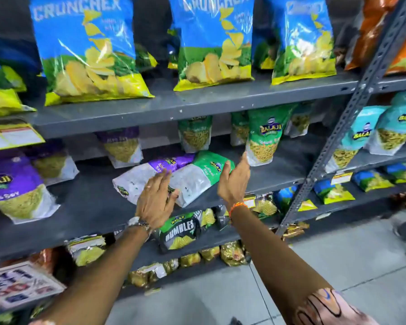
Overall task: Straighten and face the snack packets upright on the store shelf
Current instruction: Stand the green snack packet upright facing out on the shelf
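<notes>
Two packets lie flat on the middle shelf point(92, 202); left hand point(156, 201) spread on the purple packet point(145, 175), right hand point(233, 181) fingers apart beside the green packet point(204, 174); a loose grip could slide either off the near edge.

Grey shelf point(85, 202) carries two toppled packets point(192, 177) among upright ones.

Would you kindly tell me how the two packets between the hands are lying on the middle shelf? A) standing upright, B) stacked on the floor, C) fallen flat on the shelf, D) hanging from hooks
C: the purple packet and green packet lie flat on the shelf, between the left hand and right hand.
</notes>
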Demonstrator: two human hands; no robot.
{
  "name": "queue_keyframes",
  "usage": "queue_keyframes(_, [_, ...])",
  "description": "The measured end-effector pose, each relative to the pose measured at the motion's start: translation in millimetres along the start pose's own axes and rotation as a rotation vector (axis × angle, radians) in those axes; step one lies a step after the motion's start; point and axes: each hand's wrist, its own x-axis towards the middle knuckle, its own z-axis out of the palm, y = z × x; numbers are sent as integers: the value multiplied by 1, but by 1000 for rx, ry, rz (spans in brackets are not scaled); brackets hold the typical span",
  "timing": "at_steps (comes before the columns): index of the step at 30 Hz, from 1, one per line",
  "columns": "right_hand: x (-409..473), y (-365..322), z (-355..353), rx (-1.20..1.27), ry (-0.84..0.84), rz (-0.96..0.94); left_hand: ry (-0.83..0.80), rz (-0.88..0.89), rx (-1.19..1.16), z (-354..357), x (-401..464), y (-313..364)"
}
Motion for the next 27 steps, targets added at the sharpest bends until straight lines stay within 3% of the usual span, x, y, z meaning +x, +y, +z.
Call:
queue_keyframes(4, [37,21,31,42,-131,420,-151,-136,-68,17,27,-2])
queue_keyframes(6, [52,31,47,85,-182,542,-169,-210,-93,27,38,-1])
queue_keyframes(12, [91,50,75,407,-208,899,-42,-376,-182,47,58,7])
queue_keyframes(19, [100,38,67,611,-338,1004,-77,-479,-365,53,57,6])
queue_keyframes(24, [108,50,58,683,-370,904,-222,-491,-395,42,65,8])
queue_keyframes(27, [120,60,58,763,-454,818,-199,-525,-444,48,68,18])
